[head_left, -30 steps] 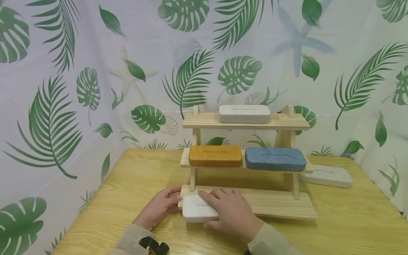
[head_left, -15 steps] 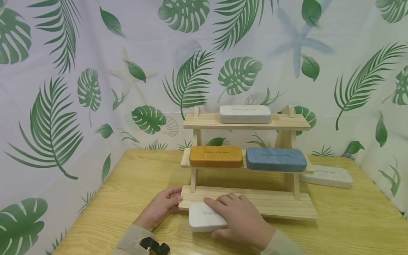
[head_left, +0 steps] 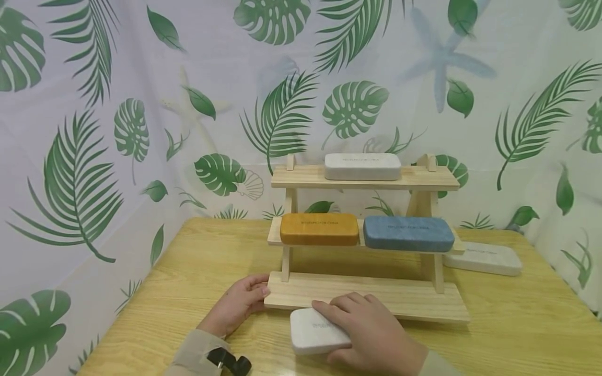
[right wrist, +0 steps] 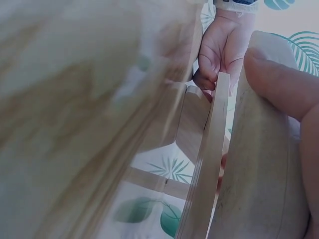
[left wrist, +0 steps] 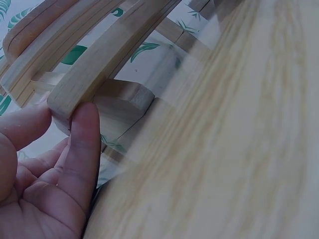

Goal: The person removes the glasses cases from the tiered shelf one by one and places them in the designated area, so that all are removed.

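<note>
In the head view my right hand (head_left: 371, 331) grips the right part of a white glasses case (head_left: 310, 332), thumb on the near side and fingers over the top. The case is in front of the bottom shelf (head_left: 338, 293) of a three-tier wooden stand; whether it touches the table cannot be told. The right wrist view has the case (right wrist: 259, 154) beside the shelf edge (right wrist: 209, 149), with my thumb on it. At the shelf's left end is my left hand (head_left: 237, 305). Seen from the left wrist, that hand (left wrist: 50, 184) pinches the board's end (left wrist: 94, 74) between thumb and finger.
An orange glasses case (head_left: 320, 230) and a blue one (head_left: 408, 234) lie on the middle shelf. Another white case (head_left: 362, 167) rests on the top shelf. Behind the stand's right side, a further white case (head_left: 489, 259) lies on the wooden table (head_left: 211, 250). Leaf-patterned cloth (head_left: 188, 130) surrounds the table.
My right hand has drawn the white glasses case rightward and toward me, off the front of the bottom shelf's left end. The left hand keeps its hold on the shelf.
</note>
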